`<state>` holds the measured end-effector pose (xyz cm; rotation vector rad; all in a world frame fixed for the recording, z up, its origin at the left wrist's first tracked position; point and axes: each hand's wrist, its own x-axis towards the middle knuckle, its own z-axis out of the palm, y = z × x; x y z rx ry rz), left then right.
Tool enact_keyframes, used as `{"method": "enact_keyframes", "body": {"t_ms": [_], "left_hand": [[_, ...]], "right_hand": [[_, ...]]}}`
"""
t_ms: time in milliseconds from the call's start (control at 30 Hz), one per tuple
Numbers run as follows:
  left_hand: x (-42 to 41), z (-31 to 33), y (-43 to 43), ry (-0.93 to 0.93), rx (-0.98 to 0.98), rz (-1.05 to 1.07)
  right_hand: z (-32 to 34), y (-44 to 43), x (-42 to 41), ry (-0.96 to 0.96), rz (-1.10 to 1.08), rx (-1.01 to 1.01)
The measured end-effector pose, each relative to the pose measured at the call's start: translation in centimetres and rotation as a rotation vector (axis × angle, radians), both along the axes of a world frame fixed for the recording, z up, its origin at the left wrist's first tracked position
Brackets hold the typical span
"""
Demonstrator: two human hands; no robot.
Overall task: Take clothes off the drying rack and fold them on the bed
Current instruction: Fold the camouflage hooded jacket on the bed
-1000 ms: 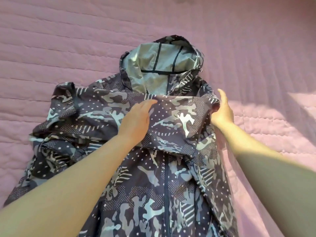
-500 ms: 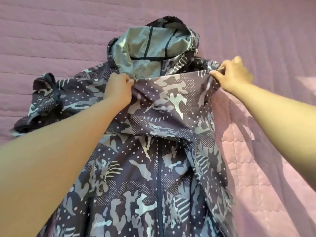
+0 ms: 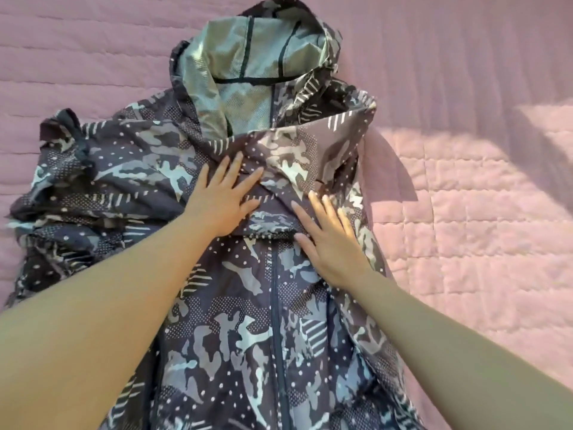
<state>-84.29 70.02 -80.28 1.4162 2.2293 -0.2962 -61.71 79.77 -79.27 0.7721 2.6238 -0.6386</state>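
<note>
Camouflage hooded jacket (image 3: 248, 352) is laid front-up on the bed (image 3: 465, 274), and its dark zip (image 3: 274, 305) is closed and runs down the middle of the body. The whole view is filled by the bed, which is covered with a pink quilted bedspread (image 3: 93, 41) stitched in long parallel lines and squares. To the right of the zip, a bright patch of sunlight (image 3: 449, 197) is cast over the quilting, bordered by a darker band of shadow further from the zip.

Beyond the zip's top end, the hood (image 3: 248, 57) is spread open so that its grey mesh lining is shown. A fold of fabric (image 3: 294, 150) is laid across the chest just above the zip's top. The left hand (image 3: 221, 200) is pressed flat on this fold, just left of the zip line, with its fingers straight and spread. The right hand (image 3: 328, 240) is pressed flat on the jacket just right of the zip's top, its fingers likewise straight and slightly apart. Nothing is pinched by either of the hands. Well to the left of the zip, a bunched sleeve (image 3: 77, 181) is heaped in loose creases on the bedspread.
</note>
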Motion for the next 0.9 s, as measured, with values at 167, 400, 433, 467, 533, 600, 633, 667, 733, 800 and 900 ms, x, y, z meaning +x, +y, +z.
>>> {"method": "enact_keyframes", "body": {"t_ms": [167, 400, 433, 467, 533, 600, 633, 667, 733, 800, 900], "left_hand": [[6.8, 2.3, -3.2, -0.020, 0.383, 0.007], [21.9, 2.1, -14.0, -0.233, 0.246, -0.267], [22.4, 1.8, -14.7, -0.244, 0.200, -0.252], [22.9, 1.7, -15.3, -0.250, 0.161, -0.243], [23.5, 1.6, -16.2, -0.263, 0.092, -0.246], [24.2, 1.9, -16.5, -0.269, 0.057, -0.307], [24.5, 2.1, -16.5, -0.276, 0.033, -0.347], [25.0, 2.5, -16.7, -0.282, 0.003, -0.382], [25.9, 3.0, -16.6, -0.271, -0.024, -0.443], [26.8, 3.2, -16.9, -0.265, -0.030, -0.492], [28.9, 3.5, -17.7, -0.288, -0.038, -0.613]], "right_hand": [[0.7, -5.2, 6.6, -0.014, -0.067, 0.051], [2.7, -11.5, 14.8, -0.039, -0.310, 0.016], [2.8, -11.9, 15.6, -0.049, -0.352, 0.057], [3.1, -12.5, 16.5, -0.063, -0.399, 0.100], [4.0, -13.5, 17.8, -0.093, -0.483, 0.133], [5.0, -14.8, 19.1, -0.131, -0.548, 0.106], [5.3, -15.3, 19.5, -0.141, -0.572, 0.096], [5.9, -16.1, 20.0, -0.149, -0.588, 0.095], [7.2, -17.5, 20.0, -0.142, -0.606, 0.102], [8.9, -18.8, 19.5, -0.046, -0.638, 0.079], [10.5, -21.0, 18.7, 0.174, -0.644, -0.037]]}}
